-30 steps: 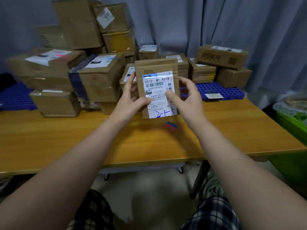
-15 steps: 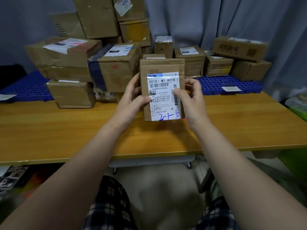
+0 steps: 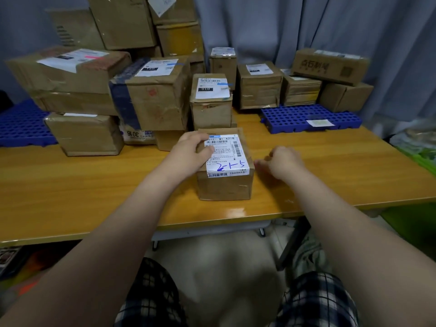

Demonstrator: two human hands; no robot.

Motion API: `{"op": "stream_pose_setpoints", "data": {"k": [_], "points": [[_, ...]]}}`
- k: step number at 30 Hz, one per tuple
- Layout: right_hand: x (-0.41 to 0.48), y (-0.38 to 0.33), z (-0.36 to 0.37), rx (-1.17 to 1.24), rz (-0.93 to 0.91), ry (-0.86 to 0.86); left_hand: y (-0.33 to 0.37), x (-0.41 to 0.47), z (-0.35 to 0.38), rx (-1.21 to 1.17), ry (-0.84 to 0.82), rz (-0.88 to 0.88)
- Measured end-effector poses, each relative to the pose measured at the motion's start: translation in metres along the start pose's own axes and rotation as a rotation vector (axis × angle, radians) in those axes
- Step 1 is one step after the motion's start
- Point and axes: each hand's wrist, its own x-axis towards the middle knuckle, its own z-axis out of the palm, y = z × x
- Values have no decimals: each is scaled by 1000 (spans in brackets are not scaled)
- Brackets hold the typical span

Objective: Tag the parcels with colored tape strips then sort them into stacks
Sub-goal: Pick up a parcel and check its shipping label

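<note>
A small brown parcel (image 3: 226,185) stands on the wooden table (image 3: 94,185), near its front edge. Its white shipping label (image 3: 227,156) faces up, with "5-1-2" handwritten in blue ink. My left hand (image 3: 188,152) lies over the parcel's top left corner, fingers curled on the top and thumb on the label. My right hand (image 3: 280,161) hovers just right of the parcel, a little apart from it. It is blurred, its fingers are loosely curled, and it holds nothing that I can see. No tape strip shows.
Several labelled cardboard boxes are piled at the back left (image 3: 153,97), one marked 010 (image 3: 211,100) right behind the parcel. More boxes (image 3: 330,67) sit at the back right behind a blue perforated tray (image 3: 295,116). A green bin (image 3: 424,159) borders the right edge.
The parcel was held upright in the air with both hands. It now lies on the table with its label up. My right hand has let go and pulled away to the right.
</note>
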Motion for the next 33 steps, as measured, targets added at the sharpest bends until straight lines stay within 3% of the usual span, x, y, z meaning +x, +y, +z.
{"op": "stream_pose_setpoints", "data": {"k": [11,14,17,20,26,33], "points": [[-6,-8,-5,-64,91,-173,-5,1,5,-71,26,11],[-15,-3,-10,382,64,-49,-4,0,4,-53,35,4],[-33,-8,-26,928,-131,103,-3,-3,2,87,124,28],[-55,-23,-42,1177,-272,20,3,-6,-1,194,300,183],[-69,-55,-44,1418,-315,-206,27,-6,2,96,454,474],[-69,-57,-23,1362,-292,-108,12,1,17,103,402,437]]}}
